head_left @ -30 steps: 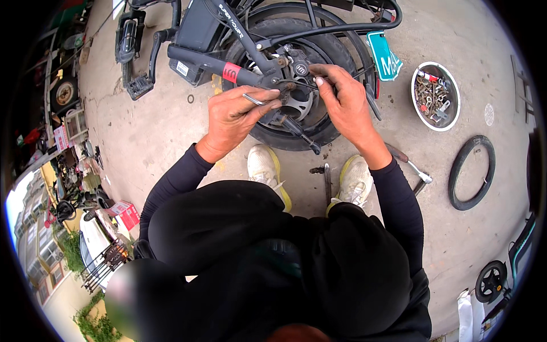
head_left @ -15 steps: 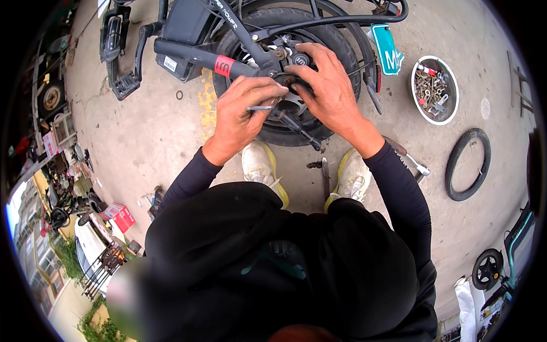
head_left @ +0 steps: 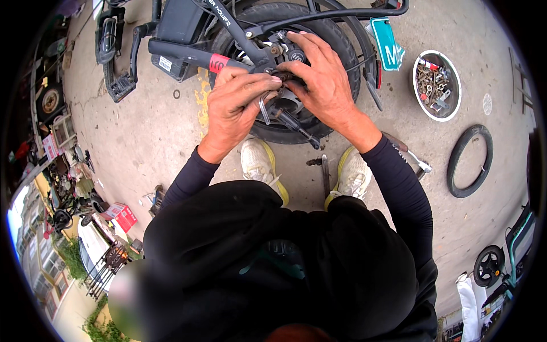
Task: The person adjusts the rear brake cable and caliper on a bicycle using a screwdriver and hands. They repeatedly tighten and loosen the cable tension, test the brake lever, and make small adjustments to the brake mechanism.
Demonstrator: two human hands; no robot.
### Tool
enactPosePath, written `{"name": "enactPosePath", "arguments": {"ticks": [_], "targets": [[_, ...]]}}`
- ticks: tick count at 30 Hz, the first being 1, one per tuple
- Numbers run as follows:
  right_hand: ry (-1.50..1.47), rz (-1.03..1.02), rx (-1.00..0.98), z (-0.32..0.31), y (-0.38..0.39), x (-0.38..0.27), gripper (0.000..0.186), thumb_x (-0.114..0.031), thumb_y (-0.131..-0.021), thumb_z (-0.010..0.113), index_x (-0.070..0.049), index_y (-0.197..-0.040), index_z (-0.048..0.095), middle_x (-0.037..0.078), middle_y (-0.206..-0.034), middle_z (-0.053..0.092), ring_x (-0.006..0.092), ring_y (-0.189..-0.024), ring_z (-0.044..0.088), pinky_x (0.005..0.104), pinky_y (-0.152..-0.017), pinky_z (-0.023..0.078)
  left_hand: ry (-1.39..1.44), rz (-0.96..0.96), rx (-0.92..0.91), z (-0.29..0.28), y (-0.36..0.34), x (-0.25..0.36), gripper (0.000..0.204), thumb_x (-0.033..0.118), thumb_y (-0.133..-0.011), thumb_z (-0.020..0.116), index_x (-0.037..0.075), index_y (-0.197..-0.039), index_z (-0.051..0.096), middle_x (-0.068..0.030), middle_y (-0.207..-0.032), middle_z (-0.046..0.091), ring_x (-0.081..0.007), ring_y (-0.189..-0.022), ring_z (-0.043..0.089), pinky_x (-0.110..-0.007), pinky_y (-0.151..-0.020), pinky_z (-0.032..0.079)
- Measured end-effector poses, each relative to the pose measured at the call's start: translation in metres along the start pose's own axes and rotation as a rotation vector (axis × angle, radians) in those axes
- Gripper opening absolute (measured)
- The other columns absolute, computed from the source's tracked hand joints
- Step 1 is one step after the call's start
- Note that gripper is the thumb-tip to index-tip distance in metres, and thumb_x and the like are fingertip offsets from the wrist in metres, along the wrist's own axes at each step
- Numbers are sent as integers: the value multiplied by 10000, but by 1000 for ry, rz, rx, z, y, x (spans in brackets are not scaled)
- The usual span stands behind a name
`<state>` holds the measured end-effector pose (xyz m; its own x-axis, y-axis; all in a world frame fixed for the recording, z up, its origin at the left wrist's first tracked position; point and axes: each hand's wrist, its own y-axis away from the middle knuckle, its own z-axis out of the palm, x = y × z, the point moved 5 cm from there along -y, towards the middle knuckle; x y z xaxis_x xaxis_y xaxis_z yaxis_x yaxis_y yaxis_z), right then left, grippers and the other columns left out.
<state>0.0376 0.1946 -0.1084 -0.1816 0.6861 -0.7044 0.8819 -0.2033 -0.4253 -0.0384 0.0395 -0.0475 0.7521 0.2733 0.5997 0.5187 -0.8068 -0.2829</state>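
Observation:
A bike lies on its side at the top, its rear wheel [head_left: 273, 137] in front of me. My left hand [head_left: 235, 101] is closed on an L-shaped hex key [head_left: 264, 109], whose bent end sticks out below the fingers. Thumb and index finger of my right hand [head_left: 326, 85] close around a small dark part by the wheel hub; I cannot make it out. The other right fingers reach over a round black cap [head_left: 297, 56]. Just below both hands, a black shock absorber [head_left: 296, 126] angles across the wheel. My fingers hide the spot where they meet.
A white-rimmed bowl [head_left: 454, 108] of bolts and metal parts stands to the right, near a loose black tyre [head_left: 453, 171]. A ratchet [head_left: 423, 165] lies beside my right foot, and a metal tool [head_left: 326, 174] between my shoes. A teal plate [head_left: 386, 44] hangs by the wheel.
The hex key has turned in my left hand, from lying nearly level to pointing downward. Both hands stay at the hub. My right fingers have shifted slightly up and left.

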Motion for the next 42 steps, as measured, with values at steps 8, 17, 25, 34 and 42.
{"name": "enactPosePath", "arguments": {"ticks": [8, 17, 25, 34, 42], "targets": [[-7, -10, 1, 0, -2, -1, 341, -78, -695, 853, -100, -1006, 716, 161, -1456, 541, 371, -1380, 473, 484, -1093, 439, 20, -24, 41, -3, -1, 3, 298, -2, -729, 864, 71, -1011, 803, -15, -997, 784, -212, -933, 586, -330, -869, 483], [-31, -6, 3, 2, -1, 1, 271, -83, -703, 843, -85, -960, 757, 173, -1455, 550, 371, -1378, 474, 482, -1100, 441, 167, -62, -45, 1, -3, -7, 319, 25, -803, 819, 67, -1116, 779, -45, -1103, 762, -266, -1045, 633, -369, -942, 515], [-16, 5, 16, 2, -1, 0, 310, -81, -708, 838, -88, -1005, 749, 169, -1455, 554, 375, -1353, 504, 479, -1074, 457, 129, 21, -164, 0, -10, -3, 298, 30, -820, 802, 42, -1116, 769, -81, -1061, 768, -265, -1036, 696, -377, -907, 560], [16, -4, 23, 4, 1, -1, 341, -82, -694, 848, -106, -1008, 719, 157, -1445, 557, 365, -1336, 520, 470, -1061, 468, 105, 13, 91, 5, -10, -5, 191, -14, -760, 853, 15, -930, 771, -92, -959, 789, -239, -909, 754, -346, -884, 581], [-7, 4, 13, 3, 0, -2, 331, -72, -696, 844, -105, -1003, 724, 156, -1463, 548, 358, -1341, 517, 469, -1059, 468, 201, -56, 40, 7, -5, -5, 202, 6, -822, 819, 19, -1008, 743, -111, -1017, 765, -265, -905, 742, -331, -824, 583]]}}
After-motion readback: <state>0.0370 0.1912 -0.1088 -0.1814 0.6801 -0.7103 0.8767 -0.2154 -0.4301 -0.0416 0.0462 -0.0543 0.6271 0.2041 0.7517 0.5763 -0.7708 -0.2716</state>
